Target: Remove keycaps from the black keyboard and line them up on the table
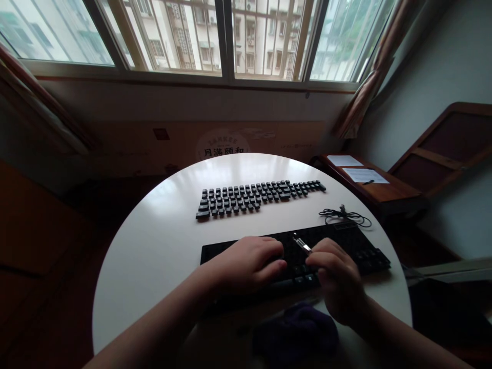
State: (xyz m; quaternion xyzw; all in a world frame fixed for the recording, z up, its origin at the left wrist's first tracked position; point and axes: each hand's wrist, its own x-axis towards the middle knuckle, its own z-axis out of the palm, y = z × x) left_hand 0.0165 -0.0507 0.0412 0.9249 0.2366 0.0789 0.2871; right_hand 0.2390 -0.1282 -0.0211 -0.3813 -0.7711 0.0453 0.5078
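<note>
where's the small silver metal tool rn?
Head view, right of centre: small silver metal tool held in the right hand's grip, over the flat black keyboard.

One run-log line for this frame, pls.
left hand: over keyboard | right hand: holding metal tool | loose keycaps: rows beyond keyboard | cable: bundled

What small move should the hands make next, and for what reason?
Probably the right hand should bring its metal tool to a front-edge key on the keyboard, since keys remain there while loose keycaps already lie in rows beyond.
</note>
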